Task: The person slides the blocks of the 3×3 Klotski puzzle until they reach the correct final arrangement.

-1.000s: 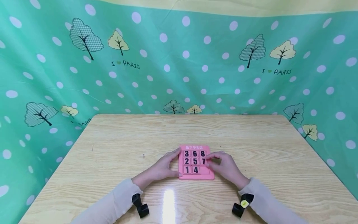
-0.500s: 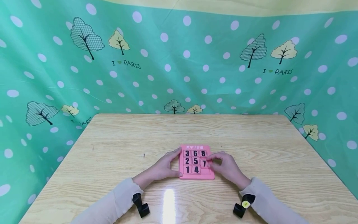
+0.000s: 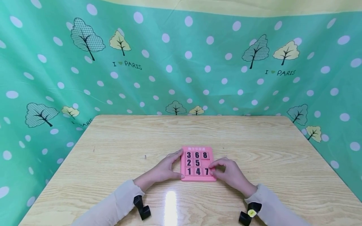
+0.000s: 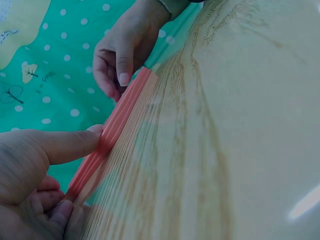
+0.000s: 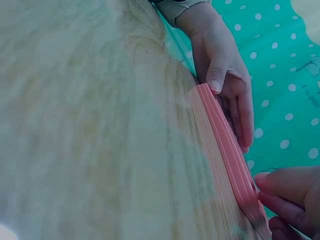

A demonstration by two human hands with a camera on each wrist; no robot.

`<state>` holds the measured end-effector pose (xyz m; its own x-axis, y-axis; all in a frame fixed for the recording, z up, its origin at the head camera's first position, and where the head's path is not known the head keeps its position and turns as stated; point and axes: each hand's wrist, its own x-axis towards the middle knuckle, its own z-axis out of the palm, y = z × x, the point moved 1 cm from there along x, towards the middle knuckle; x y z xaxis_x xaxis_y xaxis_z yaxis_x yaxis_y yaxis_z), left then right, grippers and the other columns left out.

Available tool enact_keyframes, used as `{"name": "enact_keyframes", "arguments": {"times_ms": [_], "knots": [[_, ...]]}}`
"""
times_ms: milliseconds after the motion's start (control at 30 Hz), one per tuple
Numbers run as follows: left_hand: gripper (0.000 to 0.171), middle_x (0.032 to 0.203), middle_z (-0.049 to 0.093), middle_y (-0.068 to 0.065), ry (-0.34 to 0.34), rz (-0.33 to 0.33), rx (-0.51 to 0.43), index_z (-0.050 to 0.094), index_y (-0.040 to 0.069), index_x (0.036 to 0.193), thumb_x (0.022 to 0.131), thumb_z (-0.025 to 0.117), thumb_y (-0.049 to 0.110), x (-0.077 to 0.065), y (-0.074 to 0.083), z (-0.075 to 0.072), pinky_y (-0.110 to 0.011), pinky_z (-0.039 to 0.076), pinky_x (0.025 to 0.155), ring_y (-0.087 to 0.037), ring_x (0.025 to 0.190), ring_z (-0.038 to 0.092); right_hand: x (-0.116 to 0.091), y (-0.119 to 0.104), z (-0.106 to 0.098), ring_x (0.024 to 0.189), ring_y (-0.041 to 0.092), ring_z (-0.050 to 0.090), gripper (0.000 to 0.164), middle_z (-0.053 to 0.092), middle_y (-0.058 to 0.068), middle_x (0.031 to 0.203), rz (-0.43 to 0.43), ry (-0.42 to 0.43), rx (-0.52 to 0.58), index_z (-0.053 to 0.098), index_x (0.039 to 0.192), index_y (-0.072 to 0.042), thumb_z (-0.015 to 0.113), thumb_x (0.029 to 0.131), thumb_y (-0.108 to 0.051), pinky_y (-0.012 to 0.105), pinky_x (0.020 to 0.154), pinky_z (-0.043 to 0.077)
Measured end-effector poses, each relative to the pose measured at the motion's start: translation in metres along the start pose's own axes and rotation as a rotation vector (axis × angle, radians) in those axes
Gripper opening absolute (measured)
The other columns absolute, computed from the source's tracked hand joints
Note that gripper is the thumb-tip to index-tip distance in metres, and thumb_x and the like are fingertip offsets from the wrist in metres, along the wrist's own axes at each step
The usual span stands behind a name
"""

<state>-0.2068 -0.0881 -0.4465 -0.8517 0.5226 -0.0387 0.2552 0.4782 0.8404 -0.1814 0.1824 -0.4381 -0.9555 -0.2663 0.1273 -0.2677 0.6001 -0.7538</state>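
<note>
Green curtain (image 3: 188, 72) with pale dots and printed trees hangs behind a wood-grain table (image 3: 118, 141), whose glossy top carries a bright reflection near the front edge. On that surface, forward of both arms, lies a flat pink puzzle board (image 3: 199, 179) with white characters along its far border. Number tiles (image 3: 197, 155) read 3, 6, 8 in the far row, 2, 5 in the middle row and 1, 4 in the near row, with tile 7 (image 3: 206, 171) at the near row's right end; pink floor shows directly beyond it. Left hand (image 3: 162, 168): fingers extended, thumb spread wide from them, touching the board along its left side. Right hand (image 3: 230, 174): fingers bent, thumb and forefinger tips close together, pinching tile 7 at its right side. Light sleeves (image 3: 113, 202) cover both forearms.
</note>
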Motion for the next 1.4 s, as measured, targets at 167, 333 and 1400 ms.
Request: {"name": "enact_keyframes", "arguments": {"times_ms": [167, 333, 1400], "knots": [[0.099, 0.156, 0.021, -0.004, 0.002, -0.002, 0.005, 0.023, 0.011, 0.15, 0.07, 0.08, 0.021, 0.0, 0.0, 0.0, -0.049, 0.016, 0.115, -0.027, 0.142, 0.02, 0.003, 0.001, -0.002, 0.093, 0.017, 0.059, 0.02, 0.068, -0.006, 0.092, -0.059, 0.021, 0.007, 0.073, 0.09, -0.016, 0.077, 0.073, -0.006, 0.037, 0.087, 0.049], [0.099, 0.155, 0.021, -0.005, 0.004, 0.003, 0.01, 0.023, 0.01, 0.15, 0.07, 0.08, 0.022, -0.001, 0.0, 0.0, -0.048, 0.016, 0.115, -0.027, 0.141, 0.02, 0.013, 0.003, -0.003, 0.098, 0.021, 0.06, 0.02, 0.068, 0.0, 0.098, -0.036, 0.053, 0.032, 0.073, 0.094, -0.012, 0.076, 0.076, -0.007, 0.044, 0.09, 0.05], [0.097, 0.155, 0.022, -0.008, 0.007, 0.017, 0.028, 0.024, 0.007, 0.149, 0.072, 0.08, 0.024, 0.0, 0.001, 0.0, -0.052, 0.016, 0.114, -0.032, 0.141, 0.019, 0.044, 0.017, 0.001, 0.107, 0.026, 0.058, 0.034, 0.066, 0.007, 0.114, 0.099, 0.026, 0.144, 0.067, 0.11, -0.008, 0.073, 0.077, -0.008, 0.044, 0.097, 0.045]]}}
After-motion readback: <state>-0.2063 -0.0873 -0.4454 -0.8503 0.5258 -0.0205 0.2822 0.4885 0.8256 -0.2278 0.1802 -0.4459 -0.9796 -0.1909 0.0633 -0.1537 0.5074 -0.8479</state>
